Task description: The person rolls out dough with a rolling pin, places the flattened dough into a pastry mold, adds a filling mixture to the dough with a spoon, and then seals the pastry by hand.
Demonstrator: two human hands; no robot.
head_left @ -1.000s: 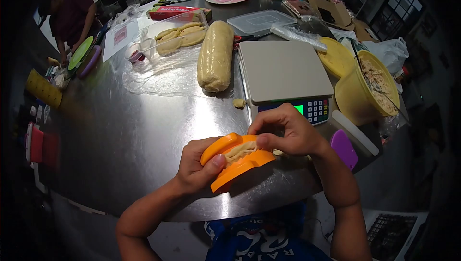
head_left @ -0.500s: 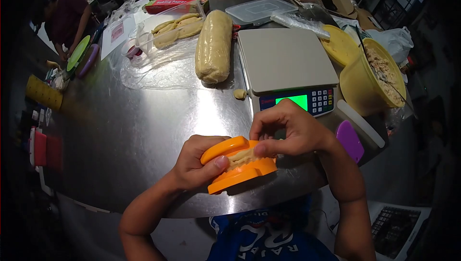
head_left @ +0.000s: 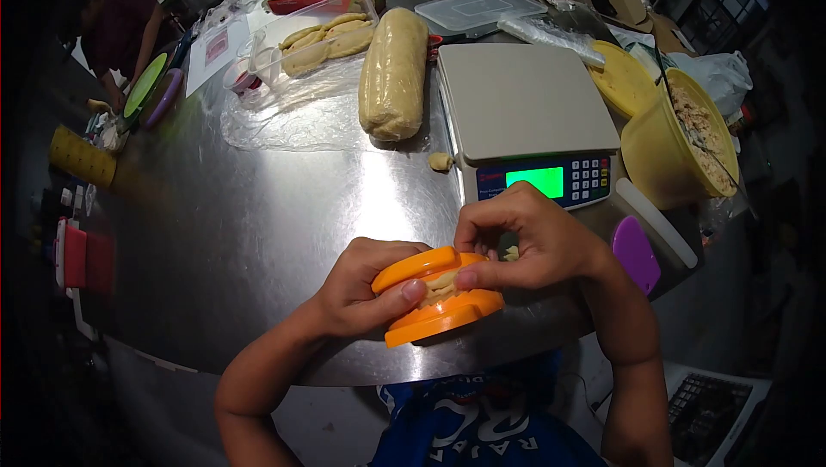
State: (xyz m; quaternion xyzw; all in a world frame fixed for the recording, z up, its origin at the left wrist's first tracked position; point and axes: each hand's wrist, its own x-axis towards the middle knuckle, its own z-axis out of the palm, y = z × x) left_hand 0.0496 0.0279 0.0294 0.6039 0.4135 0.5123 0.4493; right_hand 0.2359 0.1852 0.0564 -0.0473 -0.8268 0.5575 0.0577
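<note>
An orange dumpling mould (head_left: pixel 440 322), partly folded, is held above the near edge of the steel table. My left hand (head_left: pixel 360 288) wraps round its left end, thumb pressed on the dough (head_left: pixel 441 284) between the two toothed halves. At the right end my right hand (head_left: pixel 540 239) pinches with thumb and forefinger at the dough's edge. A small scrap of dough (head_left: pixel 512 253) shows by the right fingers. Whatever lies inside the dough is hidden.
Behind my hands stands a digital scale (head_left: pixel 529 106), with a wrapped dough roll (head_left: pixel 392 76) to its left. A plastic box (head_left: pixel 274 64) holds shaped pieces. To the right are a yellow tub of filling (head_left: pixel 641 162) and a purple scraper (head_left: pixel 635 252). Another person (head_left: pixel 125 24) is at far left.
The view has shifted slightly. The mould's halves look a little closer together, and my left thumb has slid right along the dough. My right fingers stay at the right end.
</note>
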